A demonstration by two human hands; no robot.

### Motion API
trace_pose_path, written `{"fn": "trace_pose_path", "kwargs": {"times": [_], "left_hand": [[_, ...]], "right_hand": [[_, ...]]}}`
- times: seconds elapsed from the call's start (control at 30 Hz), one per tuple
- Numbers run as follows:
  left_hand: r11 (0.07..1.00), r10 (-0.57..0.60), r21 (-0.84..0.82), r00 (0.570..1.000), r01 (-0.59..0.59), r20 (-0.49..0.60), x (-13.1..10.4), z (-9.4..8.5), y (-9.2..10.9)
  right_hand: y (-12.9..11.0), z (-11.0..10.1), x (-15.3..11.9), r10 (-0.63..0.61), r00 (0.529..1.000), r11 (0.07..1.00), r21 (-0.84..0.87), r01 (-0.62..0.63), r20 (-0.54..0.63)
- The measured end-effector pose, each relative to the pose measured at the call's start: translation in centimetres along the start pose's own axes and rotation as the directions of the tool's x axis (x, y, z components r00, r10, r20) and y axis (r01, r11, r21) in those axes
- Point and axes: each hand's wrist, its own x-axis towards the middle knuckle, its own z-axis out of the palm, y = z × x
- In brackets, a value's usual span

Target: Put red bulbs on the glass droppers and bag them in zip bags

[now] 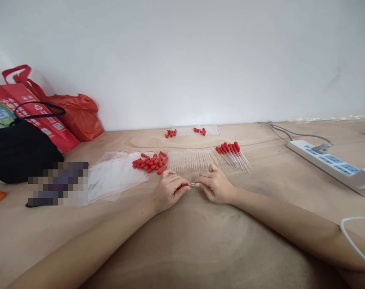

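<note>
Between the thumb and fingers of my left hand (pixel 170 188) is a red rubber dropper bulb (pixel 184 186). My right hand (pixel 215 185) pinches a thin clear dropper tube (pixel 192 184), whose end meets the bulb; how far it sits inside is hidden. Just beyond my hands lies a row of bare clear tubes (pixel 190 159). A heap of loose red bulbs (pixel 150 161) is beyond my left hand. Several droppers with red bulbs on their tubes (pixel 233 154) lie side by side beyond my right hand.
Clear plastic bags (pixel 110 176) lie at the left, near a pixelated dark object (pixel 58 182). Red bags (pixel 80 114) and a black bag (pixel 25 148) stand far left. A white power strip (pixel 329 160) lies right. More bulbs (pixel 170 133) and bagged tubes (pixel 185 131) are near the wall.
</note>
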Motion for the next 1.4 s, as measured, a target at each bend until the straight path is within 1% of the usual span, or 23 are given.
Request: {"fn": "trace_pose_path", "kwargs": {"times": [0.2,0.4,0.5,0.6,0.7,0.8,0.87,0.93,1.0,1.03,1.07,1.13,1.2,1.23,1.3,1.37,1.4], "left_hand": [[1.0,0.012,0.001,1.0,-0.012,0.006,0.0,0.0,0.0],[1.0,0.018,0.017,1.0,-0.018,0.021,0.0,0.2,-0.2],[1.0,-0.004,0.012,1.0,0.003,0.03,0.1,0.2,-0.4],[0.999,-0.044,0.0,0.998,0.044,0.036,0.1,0.1,-0.8],[0.998,-0.062,0.016,0.997,0.062,0.037,0.0,-0.1,-1.1],[0.998,-0.034,0.052,0.996,0.031,0.077,-0.2,-0.2,-1.4],[0.997,-0.036,0.075,0.996,0.03,0.078,-0.2,-0.2,-1.4],[0.99,-0.105,0.103,0.994,0.101,0.037,-0.2,-0.3,-1.4],[0.967,-0.222,0.123,0.975,0.224,-0.025,-0.2,-0.4,-1.4],[0.952,-0.274,0.129,0.961,0.277,-0.046,-0.2,-0.4,-1.4],[0.939,-0.312,0.135,0.949,0.316,-0.054,-0.2,-0.5,-1.5],[0.924,-0.346,0.153,0.937,0.35,-0.049,-0.3,-0.4,-1.6],[0.921,-0.348,0.178,0.937,0.346,-0.02,-0.3,-0.4,-1.7],[0.921,-0.347,0.186,0.938,0.342,-0.007,-0.3,-0.3,-1.7],[0.919,-0.351,0.195,0.936,0.342,0.013,-0.4,-0.3,-1.8],[0.916,-0.357,0.201,0.934,0.346,0.021,-0.4,-0.2,-1.8],[0.916,-0.358,0.204,0.934,0.346,0.021,-0.4,-0.2,-1.8]], "right_hand": [[-0.4,0.1,0.4,0.055,0.996,0.995,0.076,-0.061,0.077],[-0.7,0.4,0.7,0.081,0.985,0.985,0.137,-0.102,0.153],[-0.4,0.3,0.9,0.082,0.98,0.984,0.14,-0.108,0.18],[0.2,-0.2,0.9,0.062,0.98,0.984,0.152,-0.091,0.187],[0.6,-0.8,0.8,0.061,0.982,0.994,0.075,-0.076,0.181],[0.4,-1.1,0.7,0.055,0.984,0.997,-0.062,-0.045,0.171],[0.2,-1.1,0.8,0.049,0.984,0.993,-0.115,-0.029,0.173],[0.5,-1.3,1.0,0.082,0.982,0.987,-0.153,-0.056,0.17],[1.4,-1.5,1.0,0.195,0.97,0.969,-0.183,-0.168,0.142],[2.1,-1.7,1.0,0.286,0.951,0.944,-0.202,-0.259,0.115],[3.0,-1.9,0.9,0.39,0.917,0.904,-0.226,-0.364,0.081],[4.7,-2.3,0.7,0.583,0.812,0.778,-0.296,-0.554,0.01],[6.0,-2.7,0.3,0.698,0.715,0.655,-0.359,-0.664,-0.048],[6.5,-2.8,0.2,0.733,0.677,0.607,-0.385,-0.695,-0.067],[7.0,-2.8,0.0,0.774,0.628,0.544,-0.425,-0.723,-0.077],[7.0,-2.8,-0.1,0.794,0.603,0.507,-0.467,-0.724,-0.073],[7.0,-2.7,-0.1,0.797,0.6,0.497,-0.485,-0.72,-0.072]]}}
